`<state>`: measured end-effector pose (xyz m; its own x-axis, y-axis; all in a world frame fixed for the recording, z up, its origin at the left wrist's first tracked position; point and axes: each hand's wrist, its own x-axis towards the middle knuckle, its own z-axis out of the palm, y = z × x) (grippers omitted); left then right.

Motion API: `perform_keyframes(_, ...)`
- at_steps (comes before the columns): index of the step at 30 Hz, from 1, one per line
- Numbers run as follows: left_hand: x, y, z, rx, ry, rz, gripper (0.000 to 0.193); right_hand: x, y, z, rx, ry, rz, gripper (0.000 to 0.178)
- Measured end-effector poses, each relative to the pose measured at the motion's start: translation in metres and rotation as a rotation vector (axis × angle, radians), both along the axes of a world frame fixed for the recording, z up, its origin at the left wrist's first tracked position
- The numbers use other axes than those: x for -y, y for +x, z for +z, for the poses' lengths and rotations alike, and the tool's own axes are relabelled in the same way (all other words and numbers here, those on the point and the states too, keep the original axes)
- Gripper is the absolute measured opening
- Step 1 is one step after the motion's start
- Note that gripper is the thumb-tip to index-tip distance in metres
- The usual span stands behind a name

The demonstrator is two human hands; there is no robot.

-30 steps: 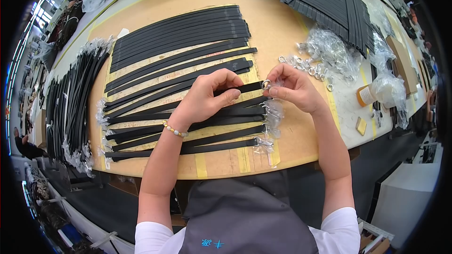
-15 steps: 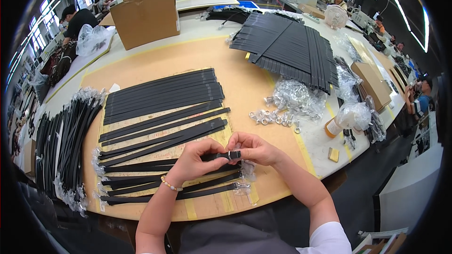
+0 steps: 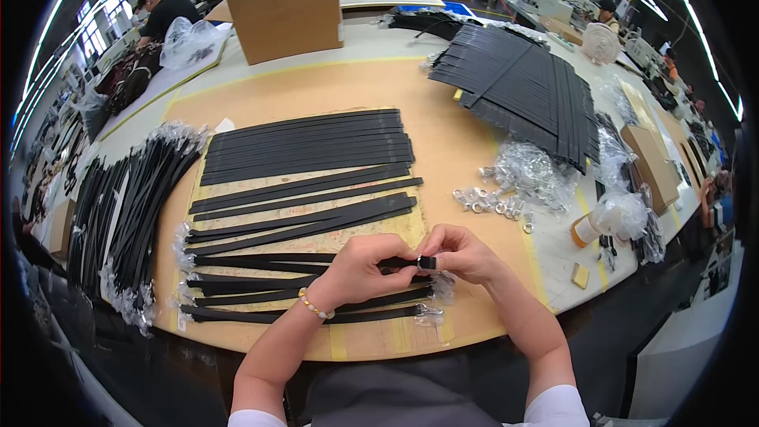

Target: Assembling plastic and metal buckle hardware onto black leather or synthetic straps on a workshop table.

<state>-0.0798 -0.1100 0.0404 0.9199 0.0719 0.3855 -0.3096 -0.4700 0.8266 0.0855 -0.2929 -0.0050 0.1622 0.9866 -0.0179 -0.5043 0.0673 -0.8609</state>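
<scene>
Over the front of the board, my left hand (image 3: 365,270) pinches a black strap close to its end. My right hand (image 3: 465,256) grips the same strap end (image 3: 428,262), where a small silver metal piece shows between the fingertips. Both hands are closed, nearly touching. Beneath them, several black straps (image 3: 304,229) lie spread across the yellowish board (image 3: 320,192), some with clear plastic wrap on metal fittings at their ends. Beyond these is a neat block of flat straps (image 3: 308,146). Silver clasps (image 3: 494,202) lie right of the board beside plastic-wrapped fittings (image 3: 530,174).
A large pile of black straps (image 3: 518,87) rests at the far right, a hanging bundle (image 3: 146,205) at the left edge. Also there: a cardboard box (image 3: 286,20), an orange-based container (image 3: 585,231), a yellow block (image 3: 580,275) and plastic bags (image 3: 621,215). A co-worker (image 3: 168,14) sits far left.
The whole view has shifted, so the table and straps appear farther right and slightly higher. Both hands still hold the strap end, with only slight finger movement.
</scene>
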Motion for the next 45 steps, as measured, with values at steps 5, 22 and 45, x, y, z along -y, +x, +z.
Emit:
perform_keyframes(5,0.004,0.002,-0.002,0.089,0.001,-0.073,0.015,0.010,-0.007,0.005,-0.002,-0.158,-0.078,0.022)
perform_keyframes(22,0.012,0.000,-0.003,-0.025,0.100,-0.041,0.018,0.006,-0.033,0.017,0.273,-0.268,-0.217,0.009)
perform_keyframes(45,0.007,0.008,-0.012,-0.165,0.054,0.021,0.022,0.007,-0.017,0.022,0.241,-0.313,-0.071,0.024)
